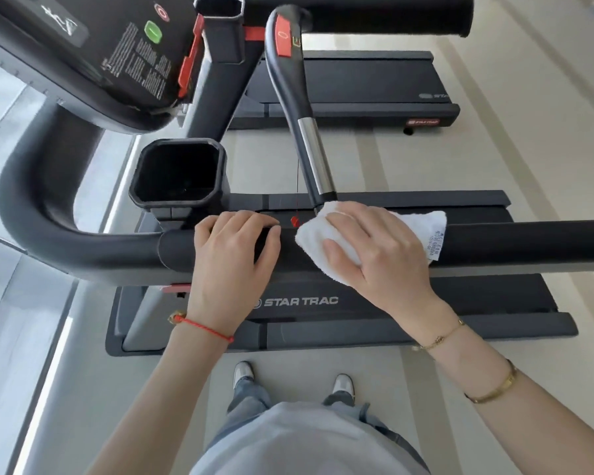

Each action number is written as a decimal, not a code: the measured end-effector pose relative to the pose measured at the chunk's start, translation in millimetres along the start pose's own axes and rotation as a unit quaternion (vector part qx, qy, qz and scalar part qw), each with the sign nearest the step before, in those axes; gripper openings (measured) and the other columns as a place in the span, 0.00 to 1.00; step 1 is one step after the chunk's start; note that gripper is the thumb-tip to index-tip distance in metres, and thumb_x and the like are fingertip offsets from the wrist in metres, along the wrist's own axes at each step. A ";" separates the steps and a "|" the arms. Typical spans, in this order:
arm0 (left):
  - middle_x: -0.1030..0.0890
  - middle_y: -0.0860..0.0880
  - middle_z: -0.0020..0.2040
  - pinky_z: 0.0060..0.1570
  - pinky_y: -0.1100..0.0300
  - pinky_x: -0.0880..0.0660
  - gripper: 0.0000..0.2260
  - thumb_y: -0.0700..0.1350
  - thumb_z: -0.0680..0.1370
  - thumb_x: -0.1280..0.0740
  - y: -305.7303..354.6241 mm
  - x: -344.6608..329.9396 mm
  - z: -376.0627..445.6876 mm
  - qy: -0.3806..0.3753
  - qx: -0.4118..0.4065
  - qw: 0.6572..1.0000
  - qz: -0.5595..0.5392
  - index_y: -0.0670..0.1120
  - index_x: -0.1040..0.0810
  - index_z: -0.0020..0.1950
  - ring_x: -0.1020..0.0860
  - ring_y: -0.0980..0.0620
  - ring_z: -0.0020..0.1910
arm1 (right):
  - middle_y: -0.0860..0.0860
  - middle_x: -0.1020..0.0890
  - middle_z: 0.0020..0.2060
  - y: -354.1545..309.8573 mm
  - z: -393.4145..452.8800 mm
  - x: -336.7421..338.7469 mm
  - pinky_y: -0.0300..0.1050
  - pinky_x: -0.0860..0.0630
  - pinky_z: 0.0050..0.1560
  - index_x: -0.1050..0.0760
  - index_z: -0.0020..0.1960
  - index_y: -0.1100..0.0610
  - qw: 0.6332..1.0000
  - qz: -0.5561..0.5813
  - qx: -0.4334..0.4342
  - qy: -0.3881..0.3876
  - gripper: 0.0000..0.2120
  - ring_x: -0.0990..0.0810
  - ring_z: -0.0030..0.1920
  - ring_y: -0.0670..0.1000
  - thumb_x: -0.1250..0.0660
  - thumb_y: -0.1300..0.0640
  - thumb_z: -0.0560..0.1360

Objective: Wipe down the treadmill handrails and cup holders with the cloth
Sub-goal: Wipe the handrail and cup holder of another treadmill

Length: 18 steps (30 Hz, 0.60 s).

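A thick black padded handrail [511,243] runs across the middle of the view and curves up at the left. My left hand [232,255] grips it, fingers curled over the top. Just to its right, my right hand [374,250] presses a folded white cloth [422,222] onto the rail, fingers wrapped over cloth and rail. A square black cup holder [179,173] stands just behind the rail to the left, and a second cup holder [220,22] sits higher up by the console.
The console [93,60] with a green button hangs at upper left. An inner grip bar [309,145] with a silver sensor slants down to the cloth. The treadmill deck [357,303] lies below; another treadmill [357,84] stands beyond. My feet are on pale floor.
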<state>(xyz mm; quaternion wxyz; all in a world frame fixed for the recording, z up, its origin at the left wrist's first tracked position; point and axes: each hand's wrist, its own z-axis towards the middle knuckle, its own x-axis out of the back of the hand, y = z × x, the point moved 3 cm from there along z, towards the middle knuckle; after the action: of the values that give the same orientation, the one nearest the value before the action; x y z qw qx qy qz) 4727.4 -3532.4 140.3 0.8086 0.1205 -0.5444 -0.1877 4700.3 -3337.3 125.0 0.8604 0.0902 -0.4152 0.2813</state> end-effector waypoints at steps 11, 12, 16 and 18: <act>0.17 0.55 0.48 0.59 0.56 0.35 0.08 0.45 0.81 0.37 49.8 -27.3 5.2 -0.009 -0.006 1.000 -0.003 0.48 0.18 0.51 0.21 0.52 0.49 | 0.51 0.21 0.42 30.9 -8.8 10.5 0.51 0.29 0.44 0.22 0.47 0.57 0.993 -0.027 -0.093 -0.065 0.21 0.26 0.40 0.55 0.50 0.46 0.81; 0.17 0.54 0.48 0.58 0.56 0.35 0.08 0.45 0.81 0.37 53.1 -30.0 5.7 -0.010 -0.005 1.000 -0.002 0.47 0.18 0.51 0.21 0.51 0.48 | 0.51 0.21 0.42 29.5 -7.9 9.0 0.51 0.28 0.44 0.22 0.48 0.57 0.993 -0.023 -0.090 -0.070 0.21 0.27 0.39 0.55 0.49 0.46 0.82; 0.18 0.53 0.46 0.55 0.56 0.33 0.07 0.43 0.81 0.37 67.1 -37.0 8.1 -0.010 -0.004 1.000 -0.008 0.46 0.19 0.49 0.22 0.50 0.46 | 0.51 0.21 0.40 47.1 -11.4 14.9 0.50 0.29 0.41 0.22 0.46 0.56 0.994 -0.013 -0.072 -0.078 0.21 0.27 0.37 0.55 0.48 0.45 0.82; 0.18 0.54 0.47 0.57 0.54 0.32 0.07 0.43 0.81 0.36 75.6 -40.8 8.9 -0.016 -0.001 1.000 -0.011 0.47 0.18 0.50 0.22 0.50 0.47 | 0.51 0.21 0.39 65.8 -16.0 22.3 0.50 0.28 0.40 0.22 0.44 0.55 0.992 -0.019 -0.088 -0.088 0.22 0.26 0.36 0.55 0.49 0.44 0.82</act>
<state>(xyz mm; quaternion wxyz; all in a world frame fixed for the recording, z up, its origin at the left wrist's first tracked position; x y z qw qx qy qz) 4718.4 -3446.5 139.7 0.7980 0.1226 -0.5554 -0.1993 4685.2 -3267.7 126.7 0.8302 0.0467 -0.5107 0.2184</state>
